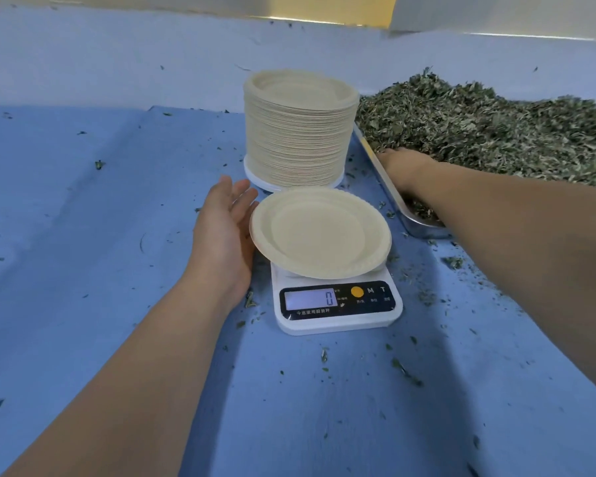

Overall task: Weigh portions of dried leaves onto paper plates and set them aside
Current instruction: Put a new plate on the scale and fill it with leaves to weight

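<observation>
An empty cream paper plate (319,232) lies on a white digital scale (338,304) whose display reads 0. My left hand (224,232) is beside the plate's left rim, palm toward it, fingers straight and relaxed. My right hand (403,168) reaches into a big heap of dried green leaves (489,129) on a metal tray (393,197); its fingers are buried in the leaves, so its grip is hidden.
A tall stack of paper plates (298,132) stands just behind the scale, left of the tray. Loose leaf bits are scattered over the blue cloth-covered table (83,218). A pale wall runs along the back.
</observation>
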The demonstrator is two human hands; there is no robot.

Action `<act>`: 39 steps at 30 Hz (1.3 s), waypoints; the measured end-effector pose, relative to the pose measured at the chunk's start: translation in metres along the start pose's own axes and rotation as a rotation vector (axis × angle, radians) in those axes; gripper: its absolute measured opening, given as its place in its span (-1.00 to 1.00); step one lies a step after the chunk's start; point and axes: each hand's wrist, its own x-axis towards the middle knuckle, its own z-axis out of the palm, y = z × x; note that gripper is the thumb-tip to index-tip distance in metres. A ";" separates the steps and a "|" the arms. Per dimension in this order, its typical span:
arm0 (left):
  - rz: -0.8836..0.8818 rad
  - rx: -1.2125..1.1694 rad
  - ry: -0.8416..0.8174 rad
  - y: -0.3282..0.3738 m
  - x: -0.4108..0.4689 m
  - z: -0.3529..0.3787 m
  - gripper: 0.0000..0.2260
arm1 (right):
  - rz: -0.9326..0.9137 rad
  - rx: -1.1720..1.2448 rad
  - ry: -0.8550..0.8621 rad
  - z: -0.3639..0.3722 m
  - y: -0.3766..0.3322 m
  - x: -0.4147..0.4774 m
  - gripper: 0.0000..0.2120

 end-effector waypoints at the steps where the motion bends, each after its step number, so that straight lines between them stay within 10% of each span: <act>1: 0.002 0.008 -0.002 0.000 -0.001 0.001 -0.62 | 0.006 0.032 0.011 -0.002 -0.002 -0.005 -0.60; 23: 0.062 0.074 -0.019 0.000 -0.012 -0.001 -0.68 | -0.144 0.221 -0.190 -0.038 0.012 -0.127 -0.79; 30: 0.052 0.075 -0.022 0.000 -0.011 -0.001 -0.68 | 0.031 0.236 0.453 -0.023 0.013 -0.115 -0.67; 39: 0.048 0.084 -0.018 0.000 -0.012 0.000 -0.72 | 0.021 0.398 -0.004 -0.002 -0.003 -0.112 -0.27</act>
